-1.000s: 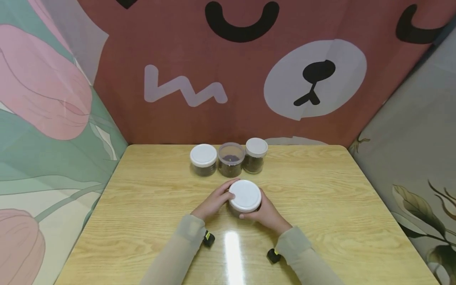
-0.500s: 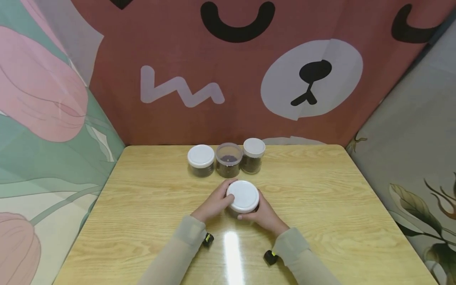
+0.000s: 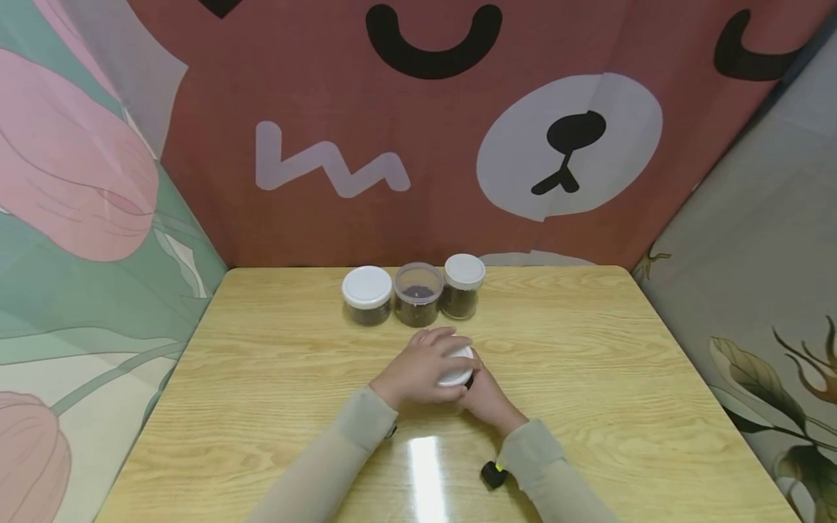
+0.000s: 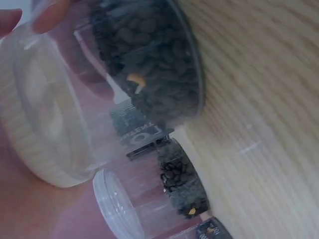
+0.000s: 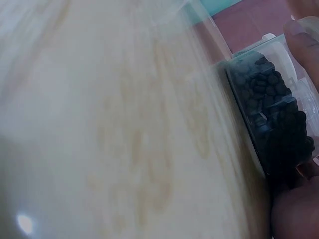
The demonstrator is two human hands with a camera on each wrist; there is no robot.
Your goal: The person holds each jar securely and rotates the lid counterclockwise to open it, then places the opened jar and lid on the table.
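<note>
A clear jar (image 4: 144, 55) with a white screw lid (image 3: 458, 376) stands on the table in front of me, part-filled with small dark pieces that look like beans or seeds. My left hand (image 3: 425, 369) lies across the top and grips the lid, its fingers spread over the rim. Lower down, my right hand (image 3: 487, 398) holds the jar's side. The right wrist view shows the dark pieces (image 5: 269, 109) through the jar wall, with a thumb and fingers around it. Most of the lid is hidden under the left hand.
Behind stands a row of jars: a white-lidded one (image 3: 368, 296) at left, a lidless one (image 3: 418, 296) in the middle, and a narrower white-lidded one (image 3: 463, 287) at right. All hold dark contents. The wooden table (image 3: 275, 349) meets a printed curtain (image 3: 327, 225) at its back edge.
My left hand has shifted from the jar's left side to over its lid, covering most of it. The right hand keeps its hold on the jar. The back jars stay put.
</note>
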